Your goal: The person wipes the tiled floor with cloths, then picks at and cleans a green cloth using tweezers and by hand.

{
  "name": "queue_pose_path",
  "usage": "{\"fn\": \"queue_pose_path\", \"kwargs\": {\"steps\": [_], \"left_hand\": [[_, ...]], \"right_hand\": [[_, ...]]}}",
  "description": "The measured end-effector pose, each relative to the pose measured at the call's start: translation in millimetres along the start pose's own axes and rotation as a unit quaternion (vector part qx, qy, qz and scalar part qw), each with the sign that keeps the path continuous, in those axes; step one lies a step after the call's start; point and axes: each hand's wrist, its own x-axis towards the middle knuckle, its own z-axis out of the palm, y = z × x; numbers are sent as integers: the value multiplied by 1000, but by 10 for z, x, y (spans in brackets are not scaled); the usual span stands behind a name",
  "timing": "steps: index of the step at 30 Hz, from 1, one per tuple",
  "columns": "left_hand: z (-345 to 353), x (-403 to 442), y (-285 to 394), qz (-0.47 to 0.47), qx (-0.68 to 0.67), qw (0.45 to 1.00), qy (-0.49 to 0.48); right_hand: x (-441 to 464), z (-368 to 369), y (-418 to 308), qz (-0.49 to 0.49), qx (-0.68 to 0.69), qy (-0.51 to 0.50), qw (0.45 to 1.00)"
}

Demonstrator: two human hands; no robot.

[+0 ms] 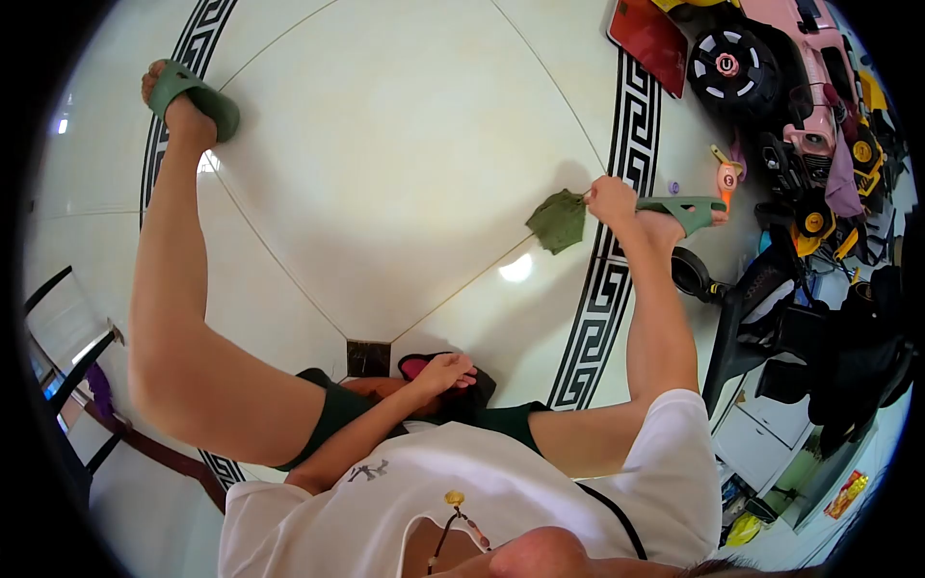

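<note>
At the upper right of the head view, my right hand [612, 200] is closed in a pinch on the corner of a dark green cloth [558, 222]. The small crumpled piece hangs to the left of the fingers, over the tiled floor, and casts a shadow. My left hand [447, 374] rests low between my thighs with its fingers curled together. What it holds, if anything, is hidden. Right beside it lies a black thing with a pink inside [414, 366], partly covered by the hand. A brown rounded surface [376, 387] shows under my left forearm.
My feet, in green slippers [198, 96], stand wide apart on the glossy tiles. At the right are a pink toy car [814, 58], yellow toy vehicles [814, 226], an orange toy [726, 178] and a red flat panel [650, 43]. A dark-framed chair [72, 385] stands at the left.
</note>
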Motion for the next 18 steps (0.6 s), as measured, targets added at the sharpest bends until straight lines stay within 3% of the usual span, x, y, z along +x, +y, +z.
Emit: {"fn": "queue_pose_path", "kwargs": {"steps": [3, 9, 18], "left_hand": [[4, 9, 36, -13, -4, 1000, -5], [-16, 36, 33, -15, -21, 1000, -10], [-22, 59, 25, 0, -25, 1000, -17]], "right_hand": [[250, 7, 293, 51, -31, 7, 998], [364, -11, 512, 34, -43, 44, 997], [111, 138, 333, 133, 73, 124, 981]]}}
